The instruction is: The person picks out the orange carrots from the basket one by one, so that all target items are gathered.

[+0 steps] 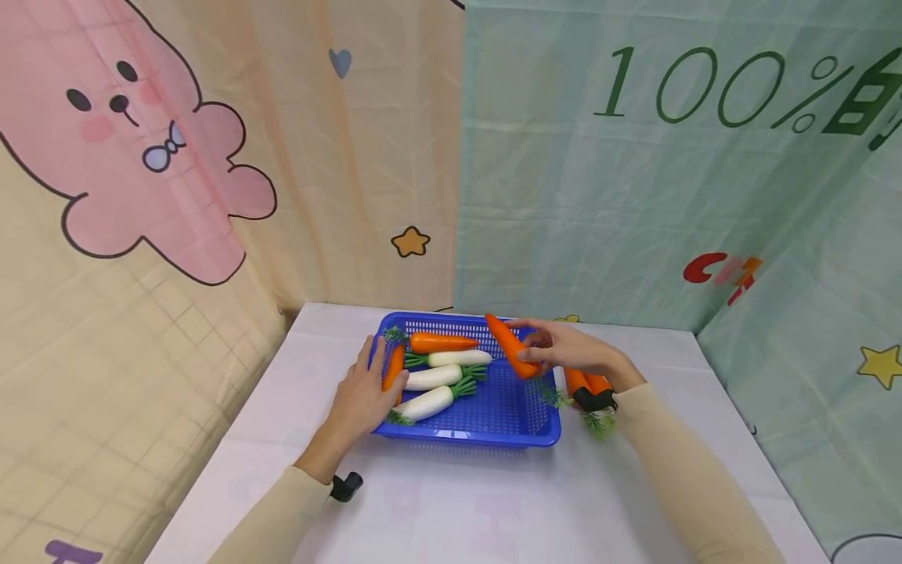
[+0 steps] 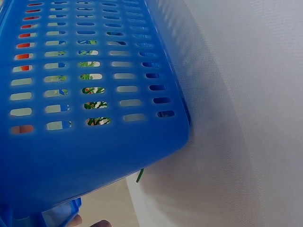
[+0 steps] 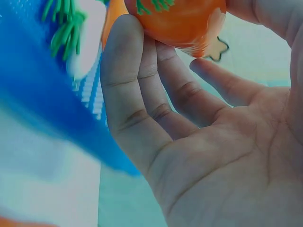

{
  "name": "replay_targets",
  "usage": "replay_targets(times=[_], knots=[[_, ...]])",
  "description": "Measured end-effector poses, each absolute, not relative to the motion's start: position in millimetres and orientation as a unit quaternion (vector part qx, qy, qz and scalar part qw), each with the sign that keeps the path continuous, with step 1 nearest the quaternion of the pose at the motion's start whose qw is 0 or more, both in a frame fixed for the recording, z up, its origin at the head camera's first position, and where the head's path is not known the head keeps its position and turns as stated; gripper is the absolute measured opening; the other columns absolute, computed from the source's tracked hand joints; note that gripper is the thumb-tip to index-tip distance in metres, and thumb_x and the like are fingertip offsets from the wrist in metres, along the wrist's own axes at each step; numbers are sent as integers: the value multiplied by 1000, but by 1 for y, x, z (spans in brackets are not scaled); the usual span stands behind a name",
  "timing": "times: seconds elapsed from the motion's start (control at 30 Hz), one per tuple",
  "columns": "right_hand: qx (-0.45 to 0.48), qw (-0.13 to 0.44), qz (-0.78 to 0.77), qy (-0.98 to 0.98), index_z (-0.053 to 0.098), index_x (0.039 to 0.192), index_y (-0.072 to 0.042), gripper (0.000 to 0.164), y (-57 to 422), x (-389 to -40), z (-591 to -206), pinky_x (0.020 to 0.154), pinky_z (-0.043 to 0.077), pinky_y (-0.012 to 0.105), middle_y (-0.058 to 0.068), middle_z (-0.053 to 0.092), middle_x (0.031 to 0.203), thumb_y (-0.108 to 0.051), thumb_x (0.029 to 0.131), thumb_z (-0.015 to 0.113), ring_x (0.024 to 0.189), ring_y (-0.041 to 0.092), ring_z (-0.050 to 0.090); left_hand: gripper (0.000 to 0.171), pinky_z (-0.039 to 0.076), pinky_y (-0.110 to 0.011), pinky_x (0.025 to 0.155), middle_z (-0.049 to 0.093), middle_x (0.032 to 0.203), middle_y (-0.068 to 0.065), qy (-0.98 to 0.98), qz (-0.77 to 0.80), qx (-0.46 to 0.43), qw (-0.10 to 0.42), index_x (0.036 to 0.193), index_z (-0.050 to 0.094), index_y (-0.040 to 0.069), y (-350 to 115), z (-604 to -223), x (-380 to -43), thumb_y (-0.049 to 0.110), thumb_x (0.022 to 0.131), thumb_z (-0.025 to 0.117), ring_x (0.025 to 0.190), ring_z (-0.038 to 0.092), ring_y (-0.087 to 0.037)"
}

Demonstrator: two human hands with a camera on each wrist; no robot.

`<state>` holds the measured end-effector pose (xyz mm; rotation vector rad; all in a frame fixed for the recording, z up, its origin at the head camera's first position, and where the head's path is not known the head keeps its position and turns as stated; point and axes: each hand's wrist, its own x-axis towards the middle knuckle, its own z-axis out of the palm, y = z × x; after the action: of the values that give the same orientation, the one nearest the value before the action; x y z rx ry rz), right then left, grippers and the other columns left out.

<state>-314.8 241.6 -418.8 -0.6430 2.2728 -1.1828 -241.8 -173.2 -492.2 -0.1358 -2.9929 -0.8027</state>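
A blue slotted basket (image 1: 465, 435) sits mid-table with two orange carrots and three white radishes (image 1: 433, 377) inside. My left hand (image 1: 384, 372) rests at the basket's left rim, thumb and fingers pinching an orange carrot (image 1: 393, 366) there. My right hand (image 1: 532, 348) holds another orange carrot (image 1: 509, 343) by its thick end, tilted above the basket's right side. The right wrist view shows that carrot (image 3: 180, 19) between my curled fingers (image 3: 142, 94) and thumb. In the left wrist view, the basket's outer wall (image 2: 94, 142) fills the frame, with my fingertips (image 2: 92, 222) just below it.
More orange carrots (image 1: 588, 384) with green tops (image 1: 599, 423) lie on the white table (image 1: 458, 509) right of the basket, partly under my right wrist. Printed fabric walls close in at the back and both sides.
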Motion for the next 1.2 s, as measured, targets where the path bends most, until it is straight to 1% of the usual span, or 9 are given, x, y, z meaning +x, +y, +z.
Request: replay_targets(times=[0.17,0.33,0.5,0.6,0.7,0.8,0.93,1.1,1.2], knots=[[-207,219,-425,854,41,182,-21,75,265,-313,-419,97,70,48,25,66,155,-36,116,72,114,29,77,95,42,-83,131,7,196,-26,-965,-258,-48,26,187,15,6,-174,-491,-241,59,119,55,167,44,-62],[-174,197,-444,856,41,181,-18,76,287,-311,-425,98,69,48,29,63,158,-34,114,73,113,30,76,96,43,-83,130,8,196,-26,-965,-255,-48,28,187,15,5,-173,-492,-242,59,118,55,166,45,-62],[-148,175,-465,855,38,183,-17,79,309,-308,-435,106,71,54,30,62,159,-34,115,73,124,33,77,98,42,-82,132,6,197,-25,-967,-249,-47,21,187,14,7,-174,-495,-244,62,117,54,167,44,-61],[-125,163,-471,858,37,184,-22,80,322,-307,-442,110,69,60,30,61,162,-36,114,74,133,37,75,98,41,-83,132,7,197,-25,-968,-247,-47,23,187,14,7,-174,-495,-244,63,118,53,167,44,-61],[-111,154,-478,858,34,185,-27,81,334,-305,-449,112,68,63,30,60,164,-34,115,73,140,40,71,97,43,-83,130,9,196,-26,-968,-246,-45,28,187,16,6,-173,-494,-243,63,118,53,165,46,-62],[-99,144,-484,858,32,186,-29,80,346,-302,-456,111,68,63,31,61,164,-30,115,70,140,40,71,96,43,-82,130,11,196,-27,-968,-246,-43,29,187,17,6,-173,-494,-243,62,118,53,165,47,-62],[-90,135,-492,855,30,187,-27,78,362,-297,-465,111,69,61,31,62,162,-26,117,66,136,36,73,95,43,-82,131,11,196,-27,-968,-245,-41,27,187,17,6,-172,-494,-243,62,118,53,165,47,-61],[-84,128,-497,854,30,187,-25,76,381,-293,-475,112,68,62,31,61,163,-29,119,64,137,32,71,96,42,-83,131,10,196,-27,-967,-248,-39,26,187,16,7,-172,-493,-244,61,118,55,165,46,-62],[-79,124,-495,856,29,187,-23,76,391,-291,-482,114,66,66,32,57,169,-31,120,64,140,35,69,97,41,-83,131,10,196,-27,-967,-250,-39,26,187,15,7,-172,-494,-244,60,118,56,166,45,-62]])
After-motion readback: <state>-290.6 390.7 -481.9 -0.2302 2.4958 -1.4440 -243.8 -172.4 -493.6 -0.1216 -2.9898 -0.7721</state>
